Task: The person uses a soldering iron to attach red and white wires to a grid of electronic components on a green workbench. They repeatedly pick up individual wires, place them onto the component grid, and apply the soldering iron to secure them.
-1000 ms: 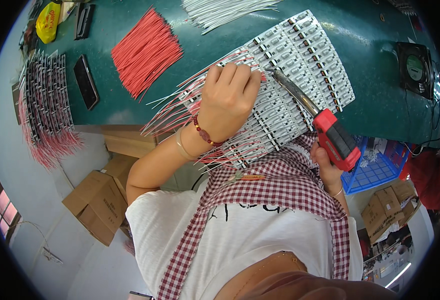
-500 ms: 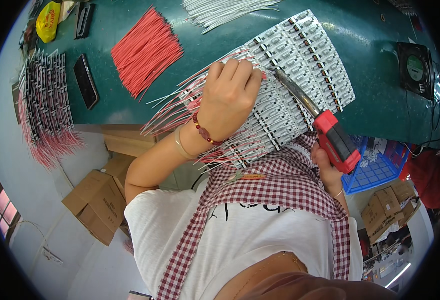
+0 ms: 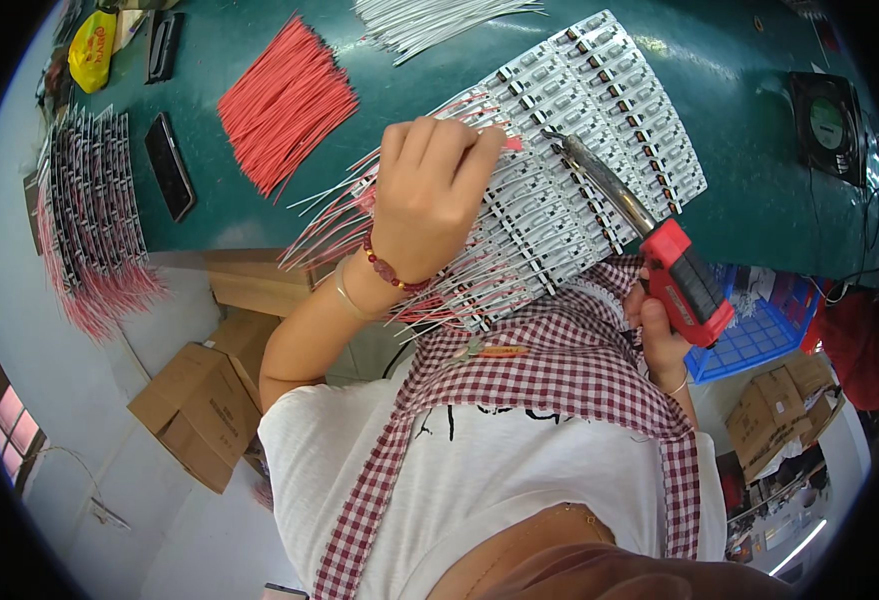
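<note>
Right side offering room, centre blocking

Wide lane of green bench (image 3: pixel 745 215) is running between circuit-board panel (image 3: pixel 650 130) and black square unit (image 3: pixel 828 125). Soldering iron (image 3: pixel 692 283), in right hand (image 3: pixel 663 335), is slanting over the panel, obstructing its near-right side. Left hand (image 3: pixel 430 190) is covering the panel's left part; loose wire ends (image 3: pixel 335 215) are cluttering the near-left approach. Small gap is showing between iron tip and left fingers. Narrower strips are flanking red wire bundle (image 3: pixel 288 103), toward phone (image 3: pixel 170 168) and toward panel; white wires (image 3: pixel 440 20) are occupying the far centre
</note>
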Demonstrator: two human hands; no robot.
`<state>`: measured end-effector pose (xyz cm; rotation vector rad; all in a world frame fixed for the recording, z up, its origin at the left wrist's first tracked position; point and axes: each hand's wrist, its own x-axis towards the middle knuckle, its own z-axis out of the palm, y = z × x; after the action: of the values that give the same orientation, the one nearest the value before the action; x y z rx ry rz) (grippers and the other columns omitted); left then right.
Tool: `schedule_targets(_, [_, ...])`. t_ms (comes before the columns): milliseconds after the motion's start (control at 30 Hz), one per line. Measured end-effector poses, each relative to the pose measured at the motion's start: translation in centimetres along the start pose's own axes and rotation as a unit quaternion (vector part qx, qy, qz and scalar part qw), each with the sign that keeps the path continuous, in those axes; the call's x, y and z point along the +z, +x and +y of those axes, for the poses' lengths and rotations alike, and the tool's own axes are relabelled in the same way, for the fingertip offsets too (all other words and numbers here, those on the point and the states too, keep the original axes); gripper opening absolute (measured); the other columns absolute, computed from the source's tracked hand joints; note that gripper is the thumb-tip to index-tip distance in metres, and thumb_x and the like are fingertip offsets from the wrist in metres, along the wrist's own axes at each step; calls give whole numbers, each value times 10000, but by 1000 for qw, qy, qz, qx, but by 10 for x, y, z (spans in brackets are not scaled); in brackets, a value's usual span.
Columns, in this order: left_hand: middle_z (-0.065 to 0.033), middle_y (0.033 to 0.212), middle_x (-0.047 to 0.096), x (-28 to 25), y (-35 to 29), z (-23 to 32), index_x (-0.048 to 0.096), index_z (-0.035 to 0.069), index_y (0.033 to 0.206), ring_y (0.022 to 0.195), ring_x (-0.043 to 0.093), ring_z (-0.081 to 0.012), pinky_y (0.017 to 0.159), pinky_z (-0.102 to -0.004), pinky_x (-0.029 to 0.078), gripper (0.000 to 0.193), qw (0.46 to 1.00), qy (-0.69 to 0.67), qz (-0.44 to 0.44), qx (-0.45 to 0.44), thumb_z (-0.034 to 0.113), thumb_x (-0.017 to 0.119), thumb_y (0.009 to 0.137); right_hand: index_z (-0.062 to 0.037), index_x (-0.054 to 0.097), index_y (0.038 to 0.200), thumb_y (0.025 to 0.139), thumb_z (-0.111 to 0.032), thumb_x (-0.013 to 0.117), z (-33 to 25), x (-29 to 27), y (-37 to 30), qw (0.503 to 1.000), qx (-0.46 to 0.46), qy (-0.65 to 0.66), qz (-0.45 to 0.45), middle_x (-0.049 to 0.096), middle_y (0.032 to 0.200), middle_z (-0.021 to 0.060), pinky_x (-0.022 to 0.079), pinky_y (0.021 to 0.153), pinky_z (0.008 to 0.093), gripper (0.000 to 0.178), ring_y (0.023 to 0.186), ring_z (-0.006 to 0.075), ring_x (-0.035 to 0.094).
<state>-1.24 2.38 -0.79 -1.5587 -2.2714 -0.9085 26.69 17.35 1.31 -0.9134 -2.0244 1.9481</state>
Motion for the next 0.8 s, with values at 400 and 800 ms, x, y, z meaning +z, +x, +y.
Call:
schedule_targets(400, [-46, 803, 520, 11, -7, 13, 686, 26, 994, 728, 505, -207, 669, -337, 395, 293, 998, -41, -49, -3, 23, 634, 705, 31, 633, 1133, 916, -71, 628, 17, -4, -9, 998, 19, -52, 0, 667, 1015, 82, 503, 790, 305, 240, 896, 158, 627])
schedule_targets(800, [-52, 764, 473, 7, -1, 18, 679, 24, 939, 718, 487, -214, 667, -348, 393, 229, 997, -35, -69, -31, 10, 626, 716, -6, 701, 1009, 807, -113, 720, 19, -4, -1, 976, -56, -208, 10, 697, 932, 133, 530, 671, 321, 230, 774, 250, 686])
